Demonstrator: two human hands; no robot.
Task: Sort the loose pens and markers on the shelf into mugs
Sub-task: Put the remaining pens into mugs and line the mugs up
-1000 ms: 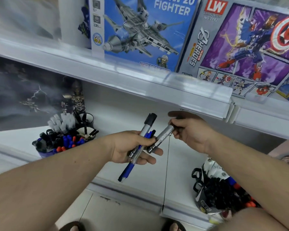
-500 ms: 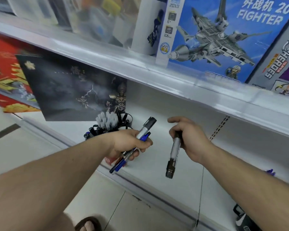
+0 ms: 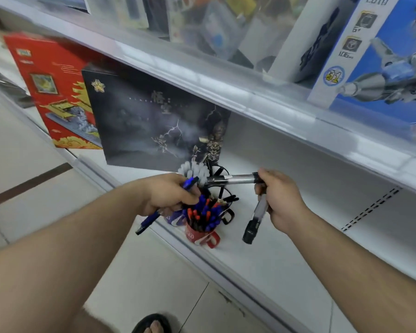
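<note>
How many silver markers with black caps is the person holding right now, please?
2. One silver marker lies level above the mugs, its end at the right hand; the other hangs cap-down from that hand. The left hand grips a blue pen; more may be hidden.

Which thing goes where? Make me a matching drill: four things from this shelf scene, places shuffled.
Things:
1. blue pen
2. hanging silver marker
3. red mug
4. black box

Places:
a. near the shelf front edge, full of pens
b. gripped in the right hand
c. upright behind the red mug
d. gripped in the left hand

Pairs: 1-d, 2-b, 3-a, 4-c
</note>
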